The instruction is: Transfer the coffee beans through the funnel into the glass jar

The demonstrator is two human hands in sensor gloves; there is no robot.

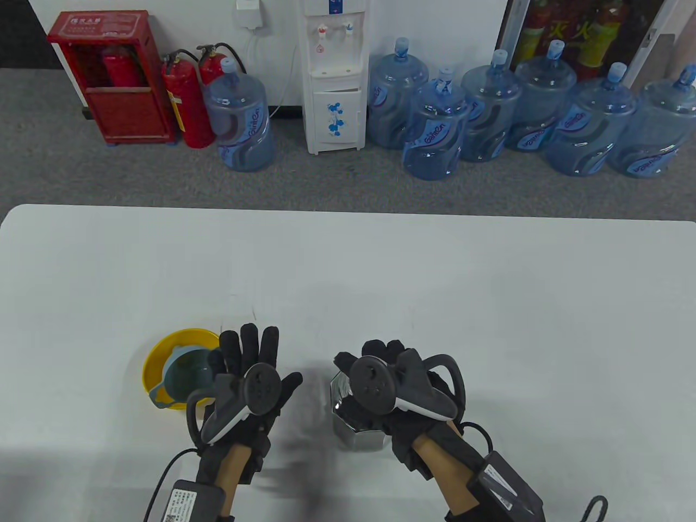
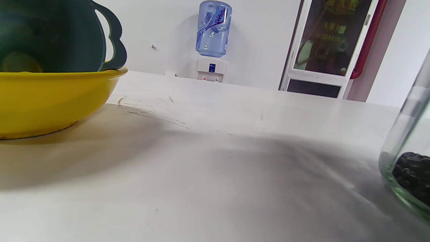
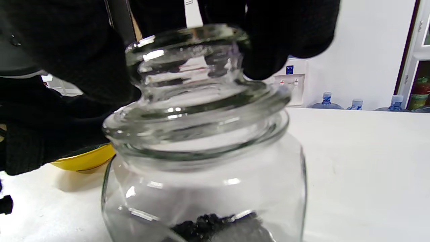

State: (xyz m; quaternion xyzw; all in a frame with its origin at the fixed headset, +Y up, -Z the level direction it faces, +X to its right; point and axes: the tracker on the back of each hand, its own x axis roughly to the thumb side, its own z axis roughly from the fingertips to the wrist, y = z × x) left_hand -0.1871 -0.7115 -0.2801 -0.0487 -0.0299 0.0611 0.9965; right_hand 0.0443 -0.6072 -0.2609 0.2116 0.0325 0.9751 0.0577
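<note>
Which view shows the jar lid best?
The right wrist view: the lid fills the frame, sitting on the jar, right hand on its knob. The table view hides it under that hand; the left wrist view shows only the jar's side.

Right hand hides most of the glass jar.
</note>
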